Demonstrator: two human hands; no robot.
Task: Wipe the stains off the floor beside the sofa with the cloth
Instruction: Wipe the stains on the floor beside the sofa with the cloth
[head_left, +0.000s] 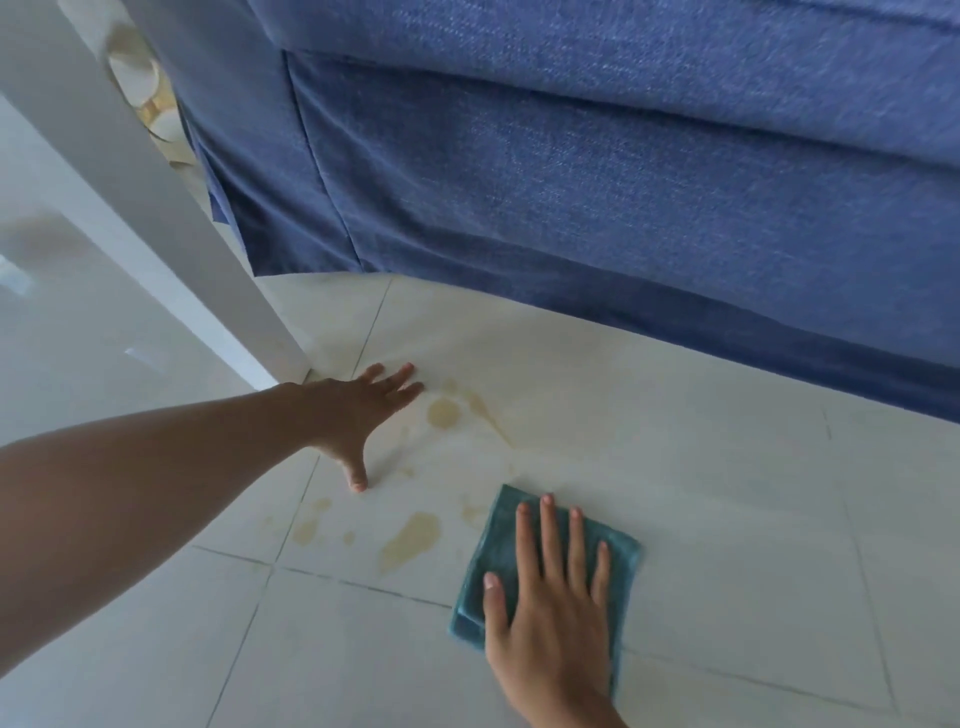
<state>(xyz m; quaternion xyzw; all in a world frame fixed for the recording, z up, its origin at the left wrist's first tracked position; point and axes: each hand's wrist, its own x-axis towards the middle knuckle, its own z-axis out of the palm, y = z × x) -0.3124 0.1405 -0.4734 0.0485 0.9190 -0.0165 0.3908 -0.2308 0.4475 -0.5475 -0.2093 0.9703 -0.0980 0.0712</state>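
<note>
Here the right hand presses spread flat on the cloth — left hand splayed on the floor beside stains.

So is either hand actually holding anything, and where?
Nothing is gripped. The right hand lies flat, fingers spread, pressing the middle of the teal cloth to the floor. The left hand rests bare on the tiles.

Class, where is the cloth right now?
In the head view, the teal cloth lies flat on the floor under the right hand, right of the stains.
</note>
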